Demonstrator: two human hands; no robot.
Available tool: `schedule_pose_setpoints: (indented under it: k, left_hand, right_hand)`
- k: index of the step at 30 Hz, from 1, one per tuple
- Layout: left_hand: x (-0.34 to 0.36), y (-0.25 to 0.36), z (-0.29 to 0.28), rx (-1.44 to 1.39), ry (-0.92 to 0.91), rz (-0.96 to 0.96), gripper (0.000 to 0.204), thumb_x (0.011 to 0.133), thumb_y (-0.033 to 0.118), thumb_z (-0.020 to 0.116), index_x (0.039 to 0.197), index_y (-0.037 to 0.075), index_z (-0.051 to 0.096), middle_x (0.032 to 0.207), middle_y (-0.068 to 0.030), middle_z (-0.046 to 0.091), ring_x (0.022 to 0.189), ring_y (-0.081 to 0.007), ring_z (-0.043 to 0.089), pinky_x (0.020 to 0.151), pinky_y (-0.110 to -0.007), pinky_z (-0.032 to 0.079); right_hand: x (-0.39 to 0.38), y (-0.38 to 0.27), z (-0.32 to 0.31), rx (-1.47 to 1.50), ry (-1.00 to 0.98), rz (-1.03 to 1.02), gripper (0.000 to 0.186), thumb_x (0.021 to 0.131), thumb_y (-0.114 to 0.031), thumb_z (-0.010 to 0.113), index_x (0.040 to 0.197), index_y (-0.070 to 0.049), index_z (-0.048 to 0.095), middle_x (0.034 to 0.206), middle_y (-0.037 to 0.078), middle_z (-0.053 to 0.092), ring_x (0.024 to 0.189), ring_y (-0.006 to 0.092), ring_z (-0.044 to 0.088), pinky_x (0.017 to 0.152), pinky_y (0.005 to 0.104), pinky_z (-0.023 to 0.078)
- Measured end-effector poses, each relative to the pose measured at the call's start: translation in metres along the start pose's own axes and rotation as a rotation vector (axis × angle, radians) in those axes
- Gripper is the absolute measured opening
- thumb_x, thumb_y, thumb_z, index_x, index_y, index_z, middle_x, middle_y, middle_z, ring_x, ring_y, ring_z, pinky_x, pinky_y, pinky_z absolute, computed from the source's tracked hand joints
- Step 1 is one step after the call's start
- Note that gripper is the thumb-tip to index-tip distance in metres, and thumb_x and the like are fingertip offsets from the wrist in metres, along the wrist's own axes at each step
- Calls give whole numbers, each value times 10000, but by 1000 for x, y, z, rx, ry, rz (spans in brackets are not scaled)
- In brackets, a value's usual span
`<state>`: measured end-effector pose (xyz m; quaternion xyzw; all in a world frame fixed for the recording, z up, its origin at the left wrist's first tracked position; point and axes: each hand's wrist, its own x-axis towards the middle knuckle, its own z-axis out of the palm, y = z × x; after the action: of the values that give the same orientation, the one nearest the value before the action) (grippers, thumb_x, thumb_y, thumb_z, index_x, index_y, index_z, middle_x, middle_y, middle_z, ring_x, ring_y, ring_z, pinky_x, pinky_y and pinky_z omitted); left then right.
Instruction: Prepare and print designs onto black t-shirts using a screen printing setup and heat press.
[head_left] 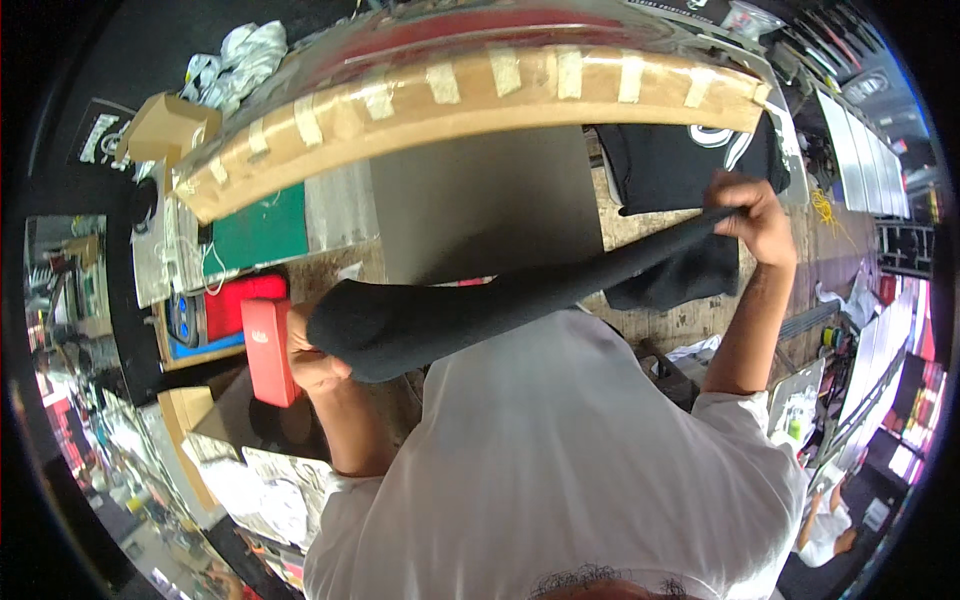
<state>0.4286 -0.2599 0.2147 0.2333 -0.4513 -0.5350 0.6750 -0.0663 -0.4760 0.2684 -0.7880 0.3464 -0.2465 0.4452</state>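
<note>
A length of black cloth (pixel 480 318) is stretched slantwise in front of my chest, held at both ends; its folds hide what kind of garment it may be. My left hand (pixel 318 355) grips the lower, wider end, with part of its fingers behind the cloth. Higher up on the right, my right hand (pixel 752 218) is closed on the narrow, bunched end and looks slightly blurred. Beneath the cloth lies the grey flat board (pixel 485 200). Another black fabric piece (pixel 680 278) shows below the right end, and whether it joins the held cloth I cannot tell.
A wooden screen frame (pixel 480 110) with tape strips arches across the far side. Beyond my right hand lies a black garment (pixel 655 165) with a white print. A red box (pixel 267 350) stands beside my left hand, near a green mat (pixel 262 235).
</note>
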Motion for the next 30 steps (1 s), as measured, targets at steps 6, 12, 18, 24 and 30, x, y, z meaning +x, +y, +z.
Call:
schedule_pose_setpoints:
  k: [6,12,18,24,30]
  left_hand:
    - [-7,7,-8,252,342,-136,384,794,252,781,988,-69,703,983,-153,717,846,-250,675,788,-361,507]
    - [3,8,-3,268,616,-127,472,776,119,687,1205,-68,622,1114,-197,694,1003,-324,678,935,-431,530]
    - [85,-64,-70,251,597,-90,447,808,9,731,1237,4,606,1090,-116,695,1001,-248,676,932,-394,524]
    - [164,-138,-142,428,541,-139,374,792,-95,702,1147,17,673,1184,-75,666,1061,-208,625,988,-321,453]
    - [171,-166,-174,517,456,-557,285,873,-20,622,1152,-23,679,1202,-115,659,1118,-235,597,1029,-331,431]
  right_hand:
    - [31,8,34,76,147,210,200,885,-130,774,925,-2,626,864,-43,600,847,84,558,806,245,443]
    - [37,12,11,176,212,-77,284,763,2,822,783,-60,546,751,-52,509,712,56,451,662,219,352]
    - [113,113,52,-620,956,-15,232,861,-174,776,1005,3,733,912,207,744,830,283,735,758,345,542]
    - [179,165,80,-1051,693,58,300,828,-194,668,1080,-37,706,1110,218,688,1047,427,637,906,515,502]
    - [191,197,77,-1148,228,162,316,825,-170,678,1130,-91,701,1194,183,673,1139,406,606,988,486,472]
